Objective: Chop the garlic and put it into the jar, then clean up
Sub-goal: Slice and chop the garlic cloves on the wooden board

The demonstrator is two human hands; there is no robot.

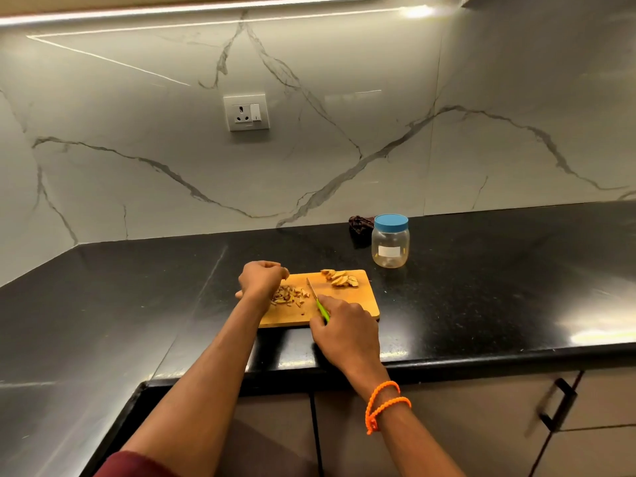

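Wooden board (pixel 361 301) on black table (pixel 481 287) carried garlic (pixel 287 296) | right hand (pixel 344 328) gripped knife (pixel 318 299); left hand (pixel 261 278) curled, contents unclear | chopping underway | next: lidded jar (pixel 390 242) needs opening.

A tan wooden cutting board (pixel 347 297) lies on a glossy black, finely speckled countertop (pixel 481 287). Pale beige garlic slices (pixel 340 278) sit at the board's one o'clock, with brown-and-cream chopped bits (pixel 289 297) at nine o'clock. The knife (pixel 318 301) has a lime-green handle and silver blade. At the board's one o'clock stands a clear jar (pixel 390 247) with a blue lid and white label. White marble backsplash (pixel 309 132) carries grey veins. Orange beaded bracelets (pixel 383 402) circle one wrist; a maroon sleeve (pixel 134 464) shows at seven o'clock.
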